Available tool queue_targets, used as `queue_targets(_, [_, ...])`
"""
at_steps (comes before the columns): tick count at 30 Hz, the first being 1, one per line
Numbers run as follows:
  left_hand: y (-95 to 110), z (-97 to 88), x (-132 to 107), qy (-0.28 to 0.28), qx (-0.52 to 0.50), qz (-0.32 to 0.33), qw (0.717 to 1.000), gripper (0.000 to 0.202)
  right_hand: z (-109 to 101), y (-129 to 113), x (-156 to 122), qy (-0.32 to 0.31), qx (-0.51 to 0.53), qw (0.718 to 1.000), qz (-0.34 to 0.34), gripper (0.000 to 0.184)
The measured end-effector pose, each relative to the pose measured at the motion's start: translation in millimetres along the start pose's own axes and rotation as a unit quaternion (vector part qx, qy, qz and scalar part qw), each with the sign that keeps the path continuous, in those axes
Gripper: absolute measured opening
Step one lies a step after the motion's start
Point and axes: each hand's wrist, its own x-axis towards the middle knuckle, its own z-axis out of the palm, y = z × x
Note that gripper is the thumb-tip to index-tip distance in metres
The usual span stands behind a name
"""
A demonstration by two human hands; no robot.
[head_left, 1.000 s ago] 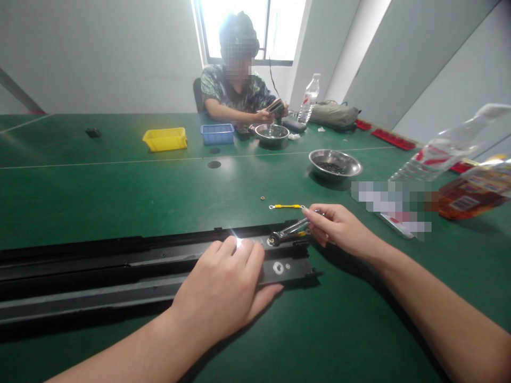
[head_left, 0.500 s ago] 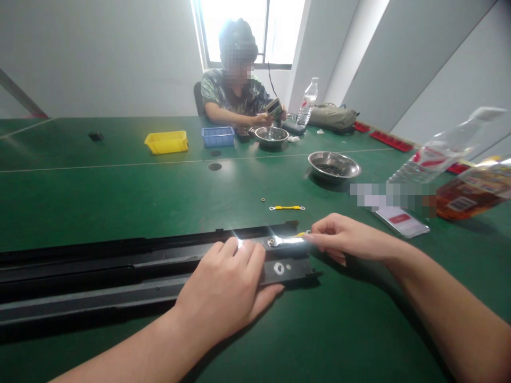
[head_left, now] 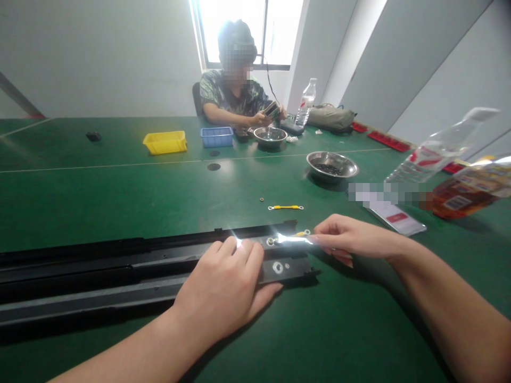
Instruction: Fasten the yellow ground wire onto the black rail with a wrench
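Note:
A long black metal rail [head_left: 120, 271] lies across the green table [head_left: 159, 197] in front of me. My left hand [head_left: 225, 287] presses down on the rail near its right end, fingers curled over the top edge. My right hand [head_left: 347, 239] grips the handle of a small shiny wrench [head_left: 289, 239] whose head sits on a fastener at the rail's right end. A short yellow wire with ring terminals [head_left: 285, 207] and a small washer [head_left: 262, 199] lie just beyond the rail.
A steel bowl of small dark parts [head_left: 332, 165] stands beyond my right hand. Plastic bottles [head_left: 439, 151] and a card [head_left: 395, 218] lie at the right. Across the table another person [head_left: 235, 90] works beside a second bowl [head_left: 270, 135], a blue bin [head_left: 216, 136] and a yellow bin [head_left: 165, 142].
My right hand has swung the wrench handle down towards me, from angled away to lying along the rail. My left hand has stayed on the rail.

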Motion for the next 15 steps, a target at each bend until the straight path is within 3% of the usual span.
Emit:
queue_targets(4, [0.6, 0.2, 0.1, 0.001, 0.0, -0.001, 1.0, 0.042, 1.6, -0.4, 1.2, 0.051, 0.004, 0.999, -0.002, 0.05])
queue_targets(9, [0.9, -0.7, -0.7, 0.002, 0.0, 0.002, 1.0, 0.042, 9.1, -0.5, 7.4, 0.255, 0.006, 0.963, -0.092, 0.05])
queue_targets(12, [1.0, -1.6, -1.5, -0.002, 0.002, 0.0, 1.0, 0.042, 14.3, 0.0, 13.1, 0.287, 0.042, 0.946, -0.142, 0.051])
queue_targets(15, [1.3, -2.2, -2.1, -0.001, 0.002, -0.001, 1.0, 0.042, 19.2, 1.4, 19.2, 0.276, 0.069, 0.946, -0.158, 0.051])
